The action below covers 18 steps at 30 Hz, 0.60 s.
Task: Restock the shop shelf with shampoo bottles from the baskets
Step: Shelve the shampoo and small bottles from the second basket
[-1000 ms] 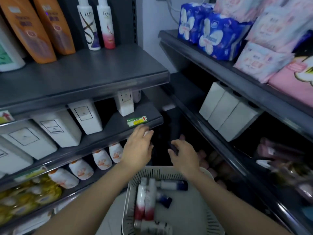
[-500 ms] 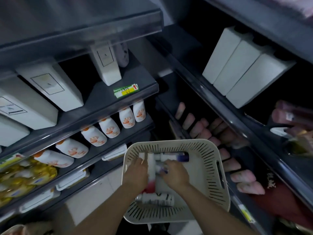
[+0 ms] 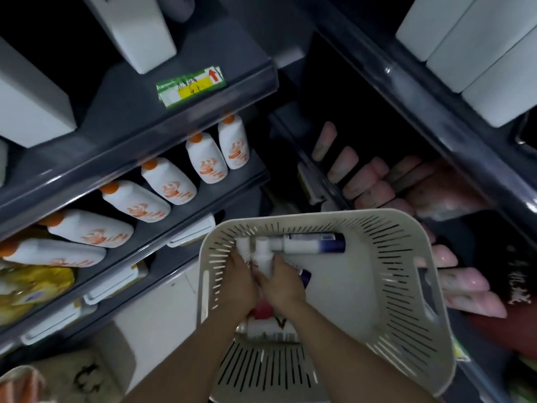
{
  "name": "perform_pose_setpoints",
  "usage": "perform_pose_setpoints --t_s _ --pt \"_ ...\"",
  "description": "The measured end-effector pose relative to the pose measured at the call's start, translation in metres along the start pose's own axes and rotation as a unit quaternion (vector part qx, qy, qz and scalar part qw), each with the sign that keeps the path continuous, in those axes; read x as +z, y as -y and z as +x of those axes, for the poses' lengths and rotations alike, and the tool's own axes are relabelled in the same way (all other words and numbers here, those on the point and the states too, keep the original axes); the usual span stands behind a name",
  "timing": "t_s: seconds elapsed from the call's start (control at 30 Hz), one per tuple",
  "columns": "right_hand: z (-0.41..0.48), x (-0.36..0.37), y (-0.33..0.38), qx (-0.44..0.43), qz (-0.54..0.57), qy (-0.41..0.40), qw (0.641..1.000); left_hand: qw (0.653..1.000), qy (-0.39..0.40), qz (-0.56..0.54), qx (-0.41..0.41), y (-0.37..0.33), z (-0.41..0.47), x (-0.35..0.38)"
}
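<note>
Both hands are down in the white slotted basket [image 3: 406, 301], the left hand [image 3: 240, 283] curled round one white-capped shampoo bottle [image 3: 243, 247] and the right hand [image 3: 284, 283] gripping its pink-bottomed neighbour [image 3: 263, 255], while a blue-ended bottle [image 3: 313, 242] lies crosswise against the far wall, near the dark shelf [image 3: 174, 135].

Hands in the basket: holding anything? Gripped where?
Each hand seems to grip one white bottle round its body, below the neck: left hand on the left bottle, right hand on the right bottle. Fingers partly hidden.
</note>
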State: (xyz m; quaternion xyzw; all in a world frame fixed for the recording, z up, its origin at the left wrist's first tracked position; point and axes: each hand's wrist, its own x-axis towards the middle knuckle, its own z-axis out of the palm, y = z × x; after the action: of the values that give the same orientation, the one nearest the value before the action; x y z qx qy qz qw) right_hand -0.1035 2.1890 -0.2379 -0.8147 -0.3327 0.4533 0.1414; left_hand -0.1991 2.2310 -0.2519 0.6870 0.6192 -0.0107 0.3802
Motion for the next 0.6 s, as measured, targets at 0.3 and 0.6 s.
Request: perform_pose_setpoints --t_s 0.3,0.6 --pt "0.015 0.0 -0.017 0.029 0.192 0.0 0.981 0.997 0.034 -0.043 -0.06 -0.001 0.015 -0.002" --pt "-0.007 -0.056 -0.026 0.076 0.373 0.133 0.915 0.964 0.116 -0.234 -0.045 -0.019 -0.016 -0.037"
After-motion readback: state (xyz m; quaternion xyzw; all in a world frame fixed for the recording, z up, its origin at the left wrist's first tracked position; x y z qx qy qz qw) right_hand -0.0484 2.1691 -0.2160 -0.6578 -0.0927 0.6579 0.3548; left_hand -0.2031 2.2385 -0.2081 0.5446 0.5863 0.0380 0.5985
